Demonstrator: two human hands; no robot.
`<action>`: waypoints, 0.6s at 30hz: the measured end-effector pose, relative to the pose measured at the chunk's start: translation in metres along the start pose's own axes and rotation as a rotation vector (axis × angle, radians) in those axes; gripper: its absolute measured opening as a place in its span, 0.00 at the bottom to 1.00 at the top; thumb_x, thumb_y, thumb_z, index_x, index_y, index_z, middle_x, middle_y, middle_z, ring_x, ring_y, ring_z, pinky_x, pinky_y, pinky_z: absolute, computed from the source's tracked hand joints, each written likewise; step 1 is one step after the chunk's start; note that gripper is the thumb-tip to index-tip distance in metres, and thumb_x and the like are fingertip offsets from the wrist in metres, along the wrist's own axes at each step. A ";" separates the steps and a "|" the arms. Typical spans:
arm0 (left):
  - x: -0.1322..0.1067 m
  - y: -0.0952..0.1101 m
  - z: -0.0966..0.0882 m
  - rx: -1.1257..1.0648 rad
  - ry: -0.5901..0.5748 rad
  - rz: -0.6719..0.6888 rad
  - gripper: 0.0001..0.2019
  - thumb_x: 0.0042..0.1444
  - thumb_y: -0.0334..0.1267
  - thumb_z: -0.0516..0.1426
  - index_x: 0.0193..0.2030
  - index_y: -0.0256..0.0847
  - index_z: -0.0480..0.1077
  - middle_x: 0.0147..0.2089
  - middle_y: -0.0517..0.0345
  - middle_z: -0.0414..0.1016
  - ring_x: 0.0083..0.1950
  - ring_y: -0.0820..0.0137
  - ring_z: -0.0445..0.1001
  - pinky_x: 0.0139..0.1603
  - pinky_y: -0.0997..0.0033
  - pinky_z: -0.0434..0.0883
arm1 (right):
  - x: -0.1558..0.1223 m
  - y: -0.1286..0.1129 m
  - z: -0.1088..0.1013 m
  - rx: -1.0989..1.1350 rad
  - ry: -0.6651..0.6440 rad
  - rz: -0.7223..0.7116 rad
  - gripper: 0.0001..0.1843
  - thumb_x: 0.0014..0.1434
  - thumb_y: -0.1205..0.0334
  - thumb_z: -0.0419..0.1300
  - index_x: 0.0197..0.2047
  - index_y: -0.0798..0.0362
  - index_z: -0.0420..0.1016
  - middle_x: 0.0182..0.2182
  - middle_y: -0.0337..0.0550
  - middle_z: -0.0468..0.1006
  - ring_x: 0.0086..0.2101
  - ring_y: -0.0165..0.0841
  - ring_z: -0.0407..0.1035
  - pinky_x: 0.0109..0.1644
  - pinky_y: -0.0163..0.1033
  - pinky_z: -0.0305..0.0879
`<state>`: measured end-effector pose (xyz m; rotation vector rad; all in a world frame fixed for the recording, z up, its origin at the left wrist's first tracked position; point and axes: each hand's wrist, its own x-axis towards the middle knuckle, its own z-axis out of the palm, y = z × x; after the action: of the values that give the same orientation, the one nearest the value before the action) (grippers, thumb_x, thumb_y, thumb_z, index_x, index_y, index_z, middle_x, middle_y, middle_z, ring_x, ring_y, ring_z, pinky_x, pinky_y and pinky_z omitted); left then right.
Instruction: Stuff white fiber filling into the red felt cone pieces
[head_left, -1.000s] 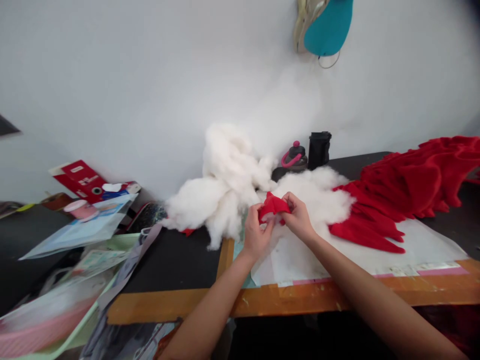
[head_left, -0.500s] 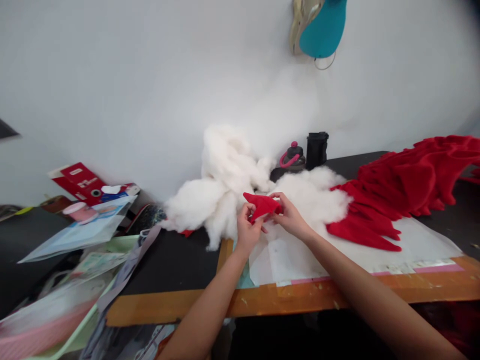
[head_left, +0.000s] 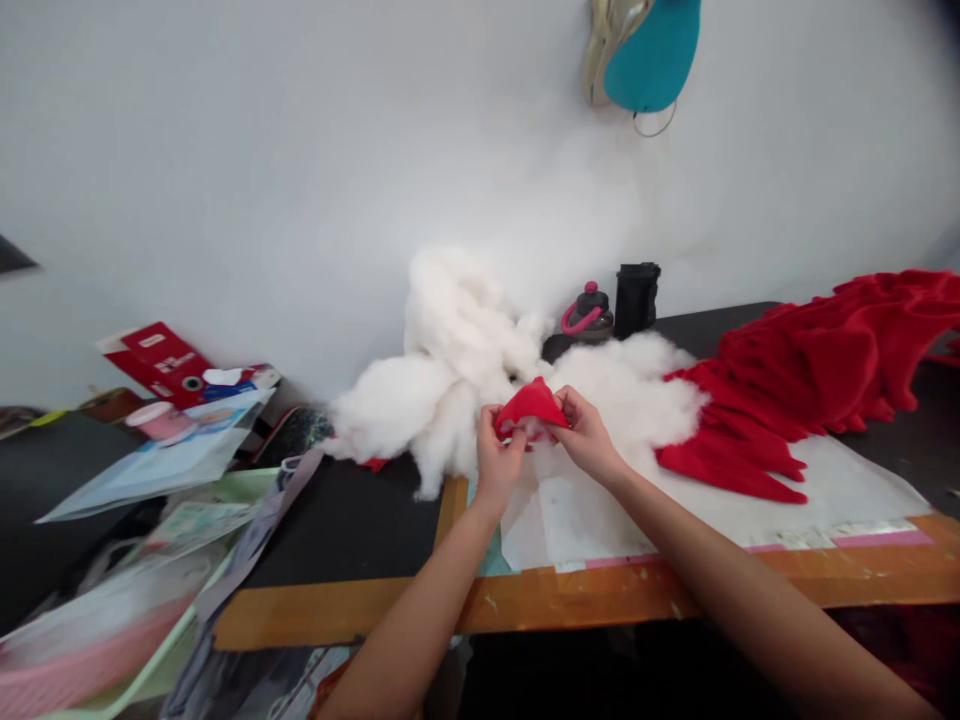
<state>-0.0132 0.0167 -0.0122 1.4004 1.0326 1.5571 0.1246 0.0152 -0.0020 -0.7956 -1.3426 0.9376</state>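
Between my hands is a small red fabric piece (head_left: 531, 402), its pointed end up and its opening toward me. White stuffing shows inside the opening. My left hand (head_left: 499, 452) pinches its left edge, and my right hand (head_left: 589, 432) grips the right edge. Both are held over the white sheet (head_left: 592, 515) near the table's front. Behind them lies a large heap of white fluffy stuffing (head_left: 457, 330), with a second mound (head_left: 634, 385) to the right. A long pile of red fabric pieces (head_left: 817, 360) stretches along the right side.
A dark bottle with a pink strap (head_left: 590, 312) and a black container (head_left: 636, 298) stand by the wall. On the left are a red box (head_left: 169, 362), a pink spool (head_left: 160, 423) and a pale green basket (head_left: 161, 640). Brown tape (head_left: 337, 612) covers the table's front edge.
The red fabric piece has been turned: its tip pointed left before and points up now, with the stuffed opening facing me. Both hands stay at nearly the same spot.
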 end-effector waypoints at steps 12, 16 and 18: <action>-0.008 0.007 0.005 0.048 -0.060 -0.017 0.09 0.50 0.35 0.58 0.31 0.41 0.58 0.27 0.67 0.58 0.22 0.77 0.64 0.20 0.78 0.67 | -0.003 0.004 0.000 -0.391 0.129 -0.164 0.12 0.42 0.73 0.49 0.21 0.50 0.46 0.18 0.31 0.49 0.21 0.26 0.46 0.25 0.35 0.41; -0.003 0.006 0.004 -0.078 0.009 -0.145 0.10 0.49 0.34 0.56 0.37 0.41 0.59 0.33 0.62 0.66 0.25 0.76 0.69 0.23 0.76 0.70 | -0.003 -0.002 0.001 -0.228 0.102 -0.159 0.13 0.46 0.71 0.51 0.22 0.50 0.47 0.20 0.31 0.50 0.23 0.25 0.46 0.27 0.34 0.43; -0.001 0.002 0.003 -0.119 -0.009 -0.222 0.11 0.49 0.35 0.56 0.39 0.40 0.60 0.33 0.61 0.68 0.25 0.75 0.69 0.22 0.75 0.70 | -0.002 -0.002 0.002 -0.169 0.080 -0.144 0.14 0.48 0.70 0.52 0.22 0.50 0.47 0.20 0.31 0.50 0.23 0.25 0.46 0.27 0.34 0.43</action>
<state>-0.0102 0.0151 -0.0102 1.1695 1.0353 1.4233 0.1232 0.0126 -0.0014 -0.8443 -1.4027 0.6795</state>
